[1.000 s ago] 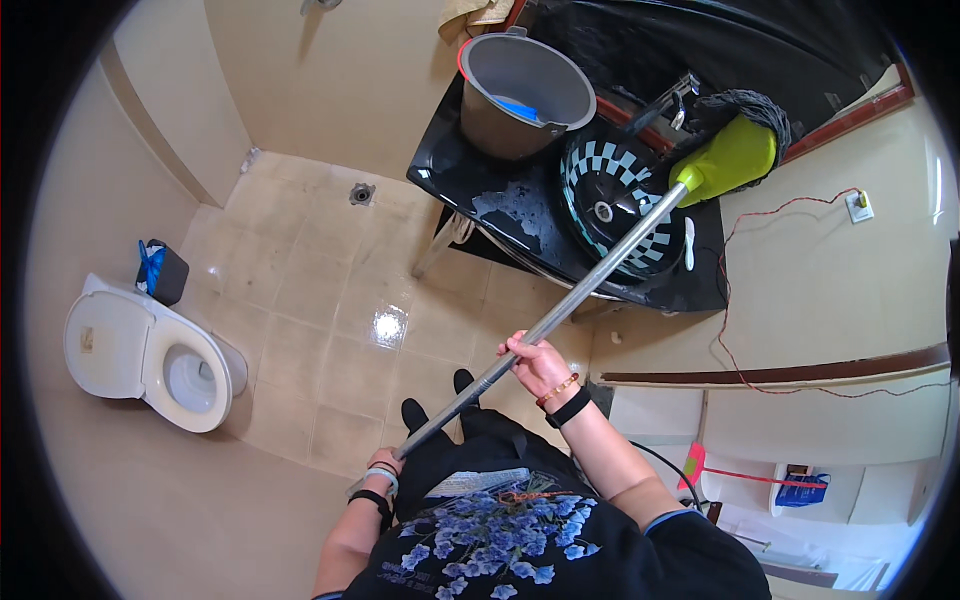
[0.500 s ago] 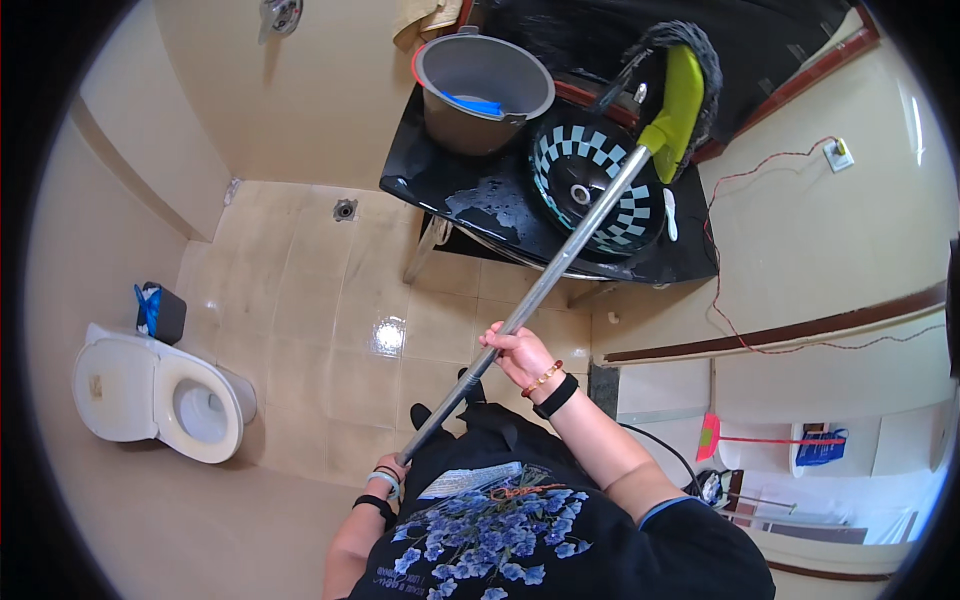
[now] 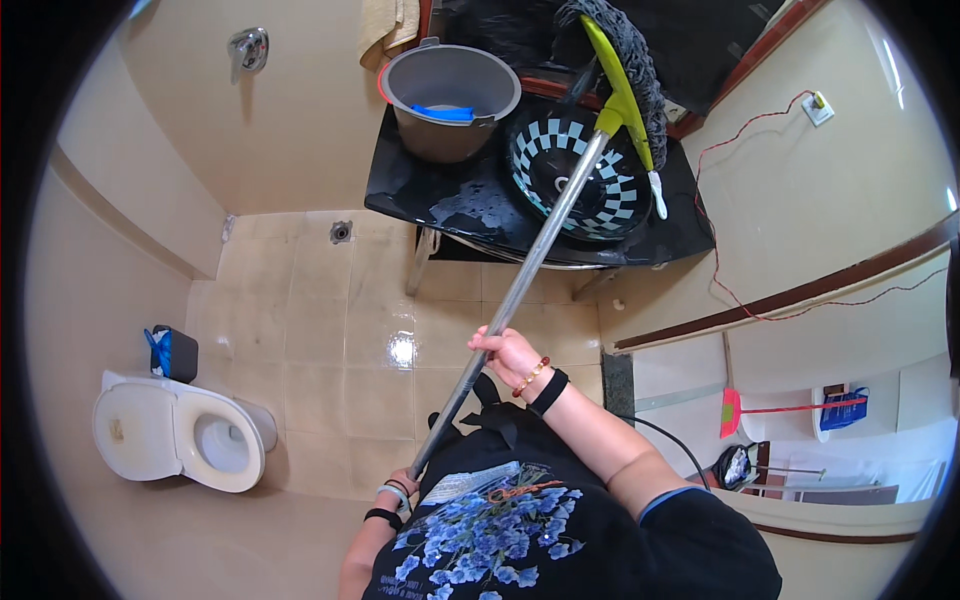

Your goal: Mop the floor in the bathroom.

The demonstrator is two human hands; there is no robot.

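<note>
Mop [image 3: 536, 258] up off the floor, held slantwise in 2 hands; its green plate and grey strands [image 3: 641, 75] are above the far right part of the checkered basin [image 3: 530, 160], in front of the black sheet [image 3: 690, 40]. Judged mid-job: lifting done, setting down left; whether the strands touch the sheet, cannot tell. Wet patches on the black counter [image 3: 395, 185]; grey bucket [image 3: 440, 138] stands left of the basin, a blue item inside. Right hand [image 3: 507, 356]: palm up, fingers curled round mid-handle, thumb closing over it. Left hand [image 3: 402, 482]: wrapped round the handle's lower end by the shirt, fingers partly hidden.
</note>
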